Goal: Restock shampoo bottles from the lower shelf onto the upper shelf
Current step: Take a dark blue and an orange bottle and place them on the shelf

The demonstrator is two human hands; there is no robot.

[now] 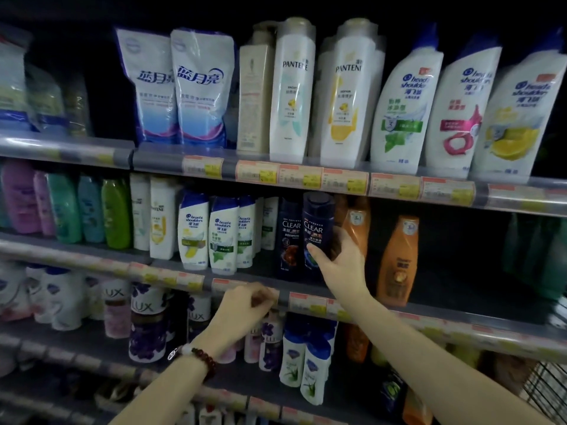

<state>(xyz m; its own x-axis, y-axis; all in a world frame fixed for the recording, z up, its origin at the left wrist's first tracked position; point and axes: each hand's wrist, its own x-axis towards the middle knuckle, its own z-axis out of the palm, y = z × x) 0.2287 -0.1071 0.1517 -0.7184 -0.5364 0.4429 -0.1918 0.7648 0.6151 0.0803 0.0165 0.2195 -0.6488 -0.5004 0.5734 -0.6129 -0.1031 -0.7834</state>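
Note:
My right hand [340, 259] grips a dark navy CLEAR shampoo bottle [317, 222] around its lower half, upright on the middle shelf [264, 273], right beside a second CLEAR bottle [290, 237]. My left hand [245, 305], with a bead bracelet at the wrist, rests with curled fingers on the middle shelf's front rail, touching the price tags and holding no bottle. Below it, the lower shelf carries LUX bottles [147, 326] and white blue-capped shampoo bottles [306, 360]. The top shelf [306, 176] holds large Pantene bottles [293, 87] and Head & Shoulders bottles [405, 96].
Small Head & Shoulders bottles [208, 231] stand left of the CLEAR bottles and orange bottles [397, 259] stand right, with a gap between the orange ones. Blue-white refill pouches [178, 87] fill the top shelf's left. A wire basket [549, 391] sits at the bottom right.

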